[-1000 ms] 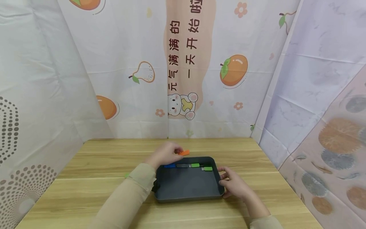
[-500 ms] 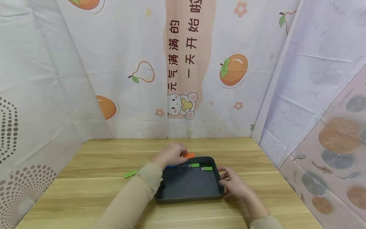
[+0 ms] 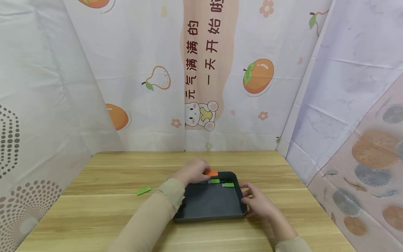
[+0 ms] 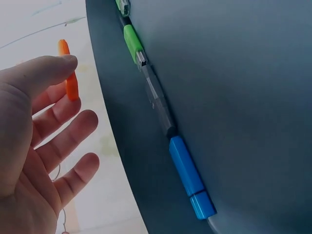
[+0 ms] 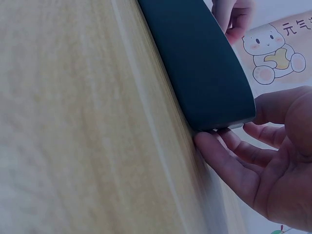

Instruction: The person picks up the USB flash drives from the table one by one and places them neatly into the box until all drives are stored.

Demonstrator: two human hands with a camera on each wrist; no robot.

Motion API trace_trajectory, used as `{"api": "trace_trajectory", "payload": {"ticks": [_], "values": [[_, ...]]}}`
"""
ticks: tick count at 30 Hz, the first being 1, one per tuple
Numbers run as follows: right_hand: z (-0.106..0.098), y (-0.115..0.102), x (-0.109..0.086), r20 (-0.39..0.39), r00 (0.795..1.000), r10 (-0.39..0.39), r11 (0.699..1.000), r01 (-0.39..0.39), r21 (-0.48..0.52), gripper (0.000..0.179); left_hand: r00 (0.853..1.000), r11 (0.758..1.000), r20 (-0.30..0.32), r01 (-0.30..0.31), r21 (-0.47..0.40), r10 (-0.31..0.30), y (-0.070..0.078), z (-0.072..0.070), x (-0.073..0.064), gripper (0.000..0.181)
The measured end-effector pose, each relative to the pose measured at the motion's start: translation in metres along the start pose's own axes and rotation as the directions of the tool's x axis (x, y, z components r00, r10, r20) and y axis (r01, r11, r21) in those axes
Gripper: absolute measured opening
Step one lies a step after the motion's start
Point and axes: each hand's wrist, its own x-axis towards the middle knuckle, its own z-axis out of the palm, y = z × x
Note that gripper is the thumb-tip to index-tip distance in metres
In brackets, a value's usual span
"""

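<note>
My left hand (image 3: 193, 171) is over the far rim of a dark tray (image 3: 211, 203). Between thumb and forefinger it pinches an orange stick (image 4: 72, 87), probably a USB stick; its other fingers are spread. Along the tray's far wall lie a blue stick (image 4: 187, 170), a dark see-through stick (image 4: 160, 102) and two green USB sticks, one (image 4: 131, 41) beside the see-through one and another (image 3: 229, 185) farther right. The left hand hides the blue stick in the head view. My right hand (image 3: 256, 201) holds the tray's right side, thumb at the rim and fingers against the outer wall.
A loose green stick (image 3: 143, 190) lies on the wooden table (image 3: 104, 210) left of the tray. Something small and black (image 3: 182, 203) shows at the tray's left wall, partly behind the left sleeve (image 3: 157, 215). Printed curtains (image 3: 151, 115) hang behind the table and at both sides.
The left hand has moved right along the tray's far rim and slightly lower with the orange stick. The green stick on the table has come out from behind the sleeve. The right hand stays put.
</note>
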Motion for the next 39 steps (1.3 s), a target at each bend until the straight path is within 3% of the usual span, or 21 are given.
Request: {"api": "trace_trajectory", "payload": {"ticks": [10,15,20,25,39], "values": [[0.001,0.0,0.0,-0.006,1.0,-0.002,1.0,0.002,0.006,0.048,0.999,0.992,0.031,-0.03,0.122,0.026,0.01,0.009,0.007,0.013],[0.002,0.0,-0.001,-0.001,1.0,-0.007,1.0,0.007,0.005,0.048,0.999,0.988,0.043,-0.012,0.157,0.005,0.012,0.018,0.007,0.011],[0.001,-0.001,0.0,-0.004,1.0,-0.008,1.0,0.008,0.003,0.049,0.997,0.991,0.073,0.02,0.134,-0.03,0.014,0.022,0.008,0.013],[0.001,0.0,0.0,-0.007,1.0,0.0,1.0,0.0,0.009,0.049,0.995,0.985,0.096,0.013,0.172,-0.03,0.018,0.024,0.01,0.014],[0.0,0.001,-0.001,-0.008,1.0,-0.011,1.0,0.011,0.009,0.049,0.994,0.96,0.089,0.037,0.277,-0.064,0.022,0.04,0.018,0.017]]}}
